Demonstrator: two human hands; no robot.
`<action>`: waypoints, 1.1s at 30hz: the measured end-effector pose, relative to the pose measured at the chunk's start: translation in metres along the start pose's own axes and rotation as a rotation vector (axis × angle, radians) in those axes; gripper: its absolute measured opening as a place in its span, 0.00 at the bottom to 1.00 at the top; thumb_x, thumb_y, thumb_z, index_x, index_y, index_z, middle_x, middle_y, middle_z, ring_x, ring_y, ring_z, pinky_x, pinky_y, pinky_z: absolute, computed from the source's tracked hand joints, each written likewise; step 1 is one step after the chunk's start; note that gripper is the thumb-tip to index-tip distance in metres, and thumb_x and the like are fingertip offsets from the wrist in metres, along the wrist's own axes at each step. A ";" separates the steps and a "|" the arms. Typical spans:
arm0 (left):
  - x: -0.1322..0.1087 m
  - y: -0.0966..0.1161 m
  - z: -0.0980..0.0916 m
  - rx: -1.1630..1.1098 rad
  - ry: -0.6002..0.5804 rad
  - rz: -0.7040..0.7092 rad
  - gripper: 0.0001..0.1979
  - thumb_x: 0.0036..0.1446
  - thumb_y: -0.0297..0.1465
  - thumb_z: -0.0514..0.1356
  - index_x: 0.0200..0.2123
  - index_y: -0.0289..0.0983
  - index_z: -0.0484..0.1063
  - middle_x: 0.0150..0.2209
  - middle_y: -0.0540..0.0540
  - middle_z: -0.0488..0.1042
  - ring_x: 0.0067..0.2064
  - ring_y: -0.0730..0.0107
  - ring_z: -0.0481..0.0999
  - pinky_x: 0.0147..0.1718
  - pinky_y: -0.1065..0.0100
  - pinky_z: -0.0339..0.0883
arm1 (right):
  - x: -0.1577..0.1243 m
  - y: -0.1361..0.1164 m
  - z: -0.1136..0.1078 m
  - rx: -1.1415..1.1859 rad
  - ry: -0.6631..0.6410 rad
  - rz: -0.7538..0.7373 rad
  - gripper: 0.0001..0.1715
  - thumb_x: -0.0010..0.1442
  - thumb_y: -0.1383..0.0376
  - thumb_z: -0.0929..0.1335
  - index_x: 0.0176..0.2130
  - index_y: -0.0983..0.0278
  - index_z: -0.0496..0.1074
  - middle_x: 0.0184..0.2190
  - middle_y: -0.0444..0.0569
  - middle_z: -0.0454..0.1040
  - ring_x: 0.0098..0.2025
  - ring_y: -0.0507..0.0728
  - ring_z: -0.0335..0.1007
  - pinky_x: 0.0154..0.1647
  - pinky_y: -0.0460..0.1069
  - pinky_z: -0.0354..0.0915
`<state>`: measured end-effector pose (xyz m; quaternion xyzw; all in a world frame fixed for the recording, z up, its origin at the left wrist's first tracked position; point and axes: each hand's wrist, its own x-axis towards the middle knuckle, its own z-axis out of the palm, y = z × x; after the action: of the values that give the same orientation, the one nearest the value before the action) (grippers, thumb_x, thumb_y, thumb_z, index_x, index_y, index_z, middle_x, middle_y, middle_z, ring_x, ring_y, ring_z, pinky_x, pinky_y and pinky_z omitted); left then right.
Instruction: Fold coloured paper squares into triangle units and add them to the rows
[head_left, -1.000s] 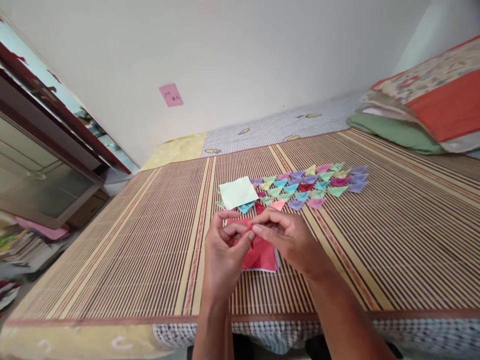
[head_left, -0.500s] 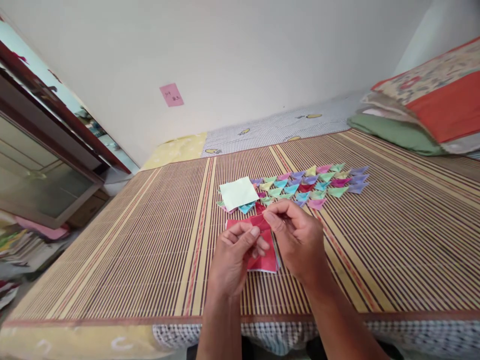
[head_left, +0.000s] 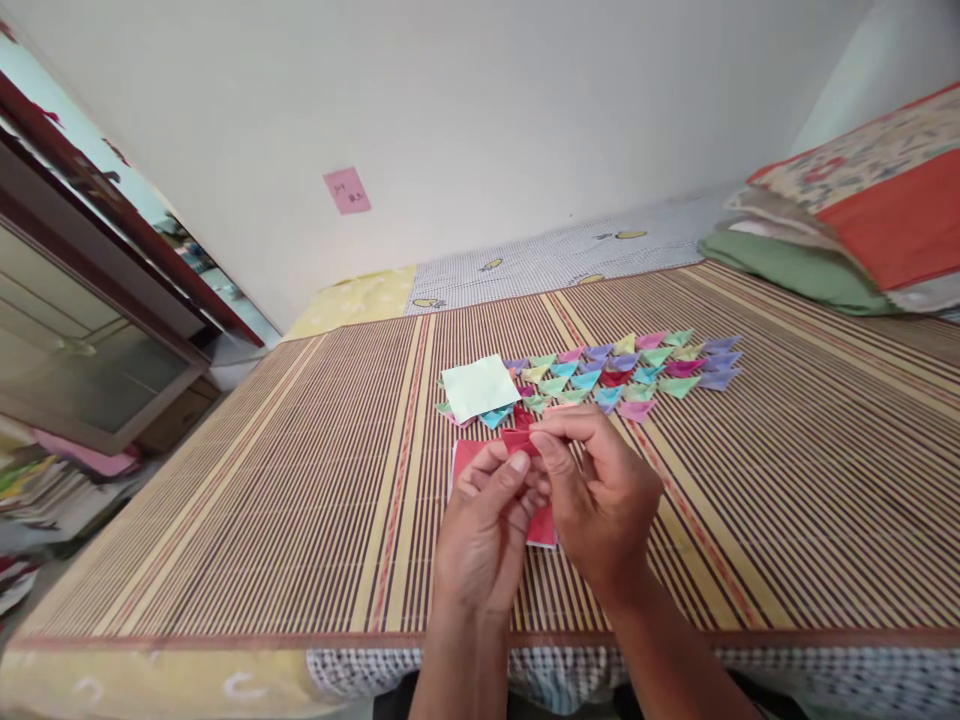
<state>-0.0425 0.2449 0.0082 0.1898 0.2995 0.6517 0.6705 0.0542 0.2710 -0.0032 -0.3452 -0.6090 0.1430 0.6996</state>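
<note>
A bamboo mat [head_left: 262,500] covers the bed [head_left: 555,262]. On its near half lies a stack of paper squares [head_left: 465,460]. Over the stack the left hand [head_left: 484,530] and right hand [head_left: 600,490] pinch a folded paper piece [head_left: 520,438]. Behind the stack lies a loose paper square [head_left: 478,385], with rows of folded paper triangles [head_left: 630,368] to its right. Pillows [head_left: 847,230] lie far right.

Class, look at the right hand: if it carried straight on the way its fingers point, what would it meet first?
Beyond the red paper it pinches, the right hand probably meets the pale green square sheet; its height above the mat is unclear.
</note>
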 end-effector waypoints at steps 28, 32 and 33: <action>0.000 -0.005 -0.015 0.409 0.045 0.408 0.06 0.58 0.29 0.72 0.35 0.39 0.78 0.28 0.52 0.79 0.29 0.75 0.76 0.34 0.75 0.71 | 0.007 -0.006 0.000 0.442 -0.130 0.607 0.11 0.66 0.59 0.70 0.34 0.62 0.71 0.24 0.41 0.72 0.24 0.52 0.70 0.24 0.45 0.68; -0.001 -0.003 -0.016 0.474 0.023 0.424 0.05 0.59 0.30 0.72 0.34 0.39 0.78 0.28 0.51 0.79 0.30 0.74 0.76 0.35 0.74 0.71 | 0.007 0.001 -0.001 0.520 -0.176 0.656 0.13 0.64 0.57 0.72 0.33 0.62 0.71 0.25 0.42 0.72 0.26 0.52 0.70 0.27 0.45 0.68; -0.001 -0.001 -0.016 0.484 0.010 0.403 0.05 0.59 0.30 0.72 0.35 0.39 0.78 0.28 0.51 0.79 0.30 0.74 0.76 0.34 0.74 0.71 | 0.007 0.003 -0.002 0.507 -0.175 0.650 0.13 0.64 0.57 0.72 0.33 0.63 0.71 0.25 0.42 0.72 0.26 0.52 0.69 0.27 0.46 0.68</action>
<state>-0.0521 0.2419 -0.0038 0.3965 0.4056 0.6820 0.4617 0.0588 0.2770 0.0005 -0.3227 -0.4710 0.5304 0.6266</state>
